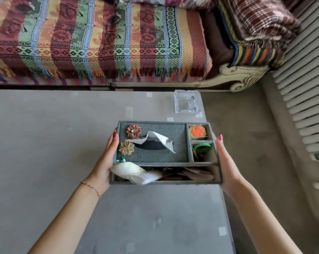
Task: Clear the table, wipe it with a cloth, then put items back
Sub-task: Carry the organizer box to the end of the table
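At the left edge of the grey felt-covered rectangular organiser box [166, 153], the left hand [107, 158] lies flat along the short side wall, fingers straight up the felt and palm near the front corner, its grip a sideways press, not a curl. The box is above the smooth grey table [45, 143], near its right edge; whether it rests on the surface or is raised just off it cannot be told. Moving across, its main panel carries two fabric flowers, one brown-pink [133, 131] and one beige [126, 148], and a white tissue [153, 142] stands out of the dark slot. A cream pouch and a folded white plastic wrap [136, 174] spill over the long front compartment, loose and likely to slide out if the box tips. Further right, two small compartments hold an orange and cream octagonal piece [197, 132] and a green round item [202, 147]. The right hand [226, 165] presses the opposite wall the same way, fingers extended. I judge the box light but soft-walled, so squeezing may bow the sides; keeping it level, or taking hold under the base, would be safer. Beyond it a clear square glass ashtray [187, 104] sits at the table's far right corner, heavier, slippery and breakable, best lifted by its thick rim.
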